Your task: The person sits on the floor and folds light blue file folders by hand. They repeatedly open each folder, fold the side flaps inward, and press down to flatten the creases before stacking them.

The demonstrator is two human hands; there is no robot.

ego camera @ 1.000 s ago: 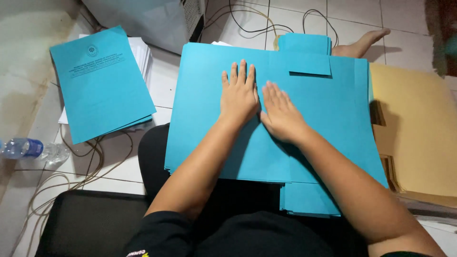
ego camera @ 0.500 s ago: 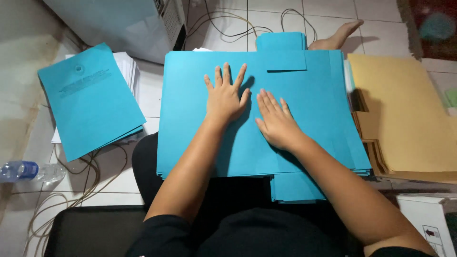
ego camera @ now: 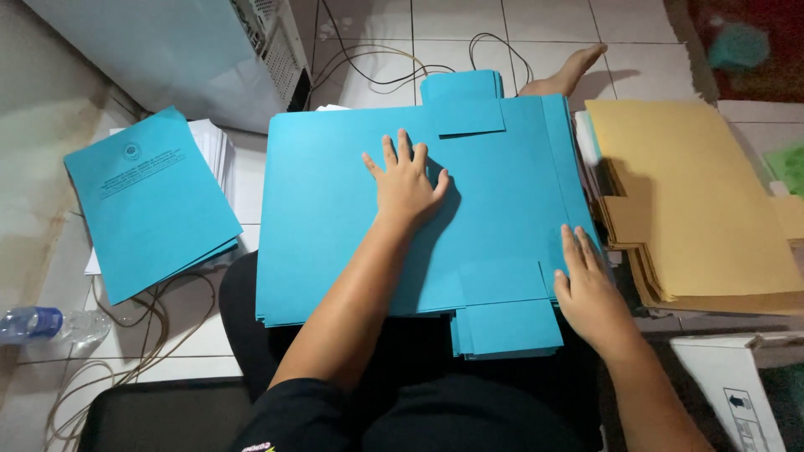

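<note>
A: Tiled floor [ego camera: 536, 33], computer case [ego camera: 184, 59] at the back. Blue card stack [ego camera: 335, 209] lies on the lap, tan stack [ego camera: 695, 192] beside it.

B: Hands?

A: Left hand [ego camera: 404, 180] flat on top, fingers spread. Right hand [ego camera: 590, 289] open at the right edge, gripping nothing.

B: Step?

A: Likely squaring the pile; next, a hold on that edge. Cardboard box [ego camera: 737, 385]: contents hidden.

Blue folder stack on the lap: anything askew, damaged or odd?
Nothing damaged. The blue folder stack lies fairly square under the left hand; the right hand rests at its right edge. Lower sheets peek out slightly along the near edge.
</note>
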